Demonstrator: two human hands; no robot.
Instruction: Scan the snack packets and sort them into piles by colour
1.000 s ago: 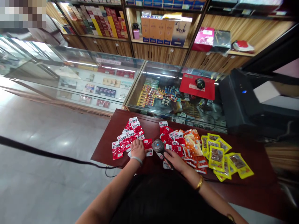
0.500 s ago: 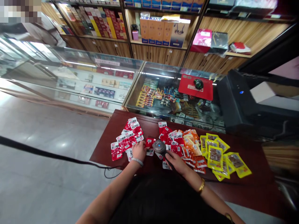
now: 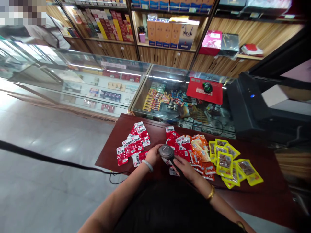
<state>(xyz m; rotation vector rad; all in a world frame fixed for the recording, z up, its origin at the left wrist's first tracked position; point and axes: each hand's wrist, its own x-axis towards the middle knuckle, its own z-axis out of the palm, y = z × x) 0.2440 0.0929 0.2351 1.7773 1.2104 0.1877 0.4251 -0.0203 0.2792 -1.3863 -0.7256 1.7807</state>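
Observation:
My right hand is wrapped round the handle of a dark handheld barcode scanner, its head tilted over the tabletop. My left hand, with a pale bangle at the wrist, is curled closed right beside the scanner head. Its fingertips go out of sight there, so what they hold is hidden. To its left lies a loose pile of red-and-white snack packets. More red packets lie right of the scanner, against orange packets. Yellow packets are spread further right.
The packets lie on a dark red-brown table. Behind it stands a glass display counter with a red mat and a black mouse on top. A black machine stands right. Black cable crosses left. Another person is far left.
My left hand has moved right, from the left pile's edge to the scanner head. The red packet that showed between them is out of view there. The scanner's blue light no longer shows.

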